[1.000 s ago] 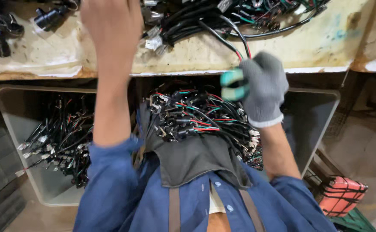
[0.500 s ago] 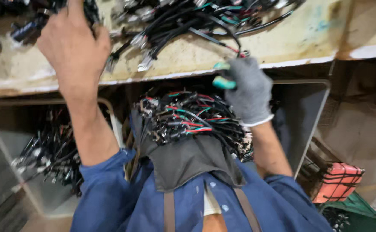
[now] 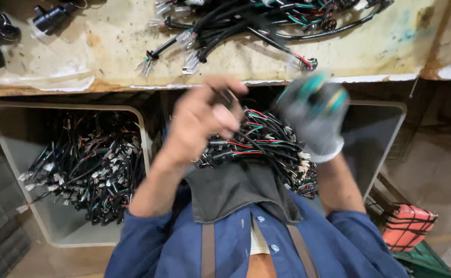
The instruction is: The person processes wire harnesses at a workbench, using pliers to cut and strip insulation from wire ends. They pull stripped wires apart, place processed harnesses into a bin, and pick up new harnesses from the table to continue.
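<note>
Pulling back from the workbench [image 3: 107, 56], the bare left hand [image 3: 199, 121] is now hanging over the lap at about ten o'clock from the heap of wire harnesses [image 3: 261, 149] piled on the grey apron [image 3: 235, 190]. A half-second earlier it was reaching far up onto the bench among the black cables [image 3: 225, 23]. Its fingers are curling around a small dark connector [image 3: 228, 98], though the grip is partly hidden. The gloved right hand [image 3: 313, 116] is sitting at two o'clock from the heap, blurred, so whether it is clasping anything cannot be told. Both hands are drawing close together above the lap. A bin [image 3: 9, 149] of similar harnesses is lying at nine o'clock.
</note>
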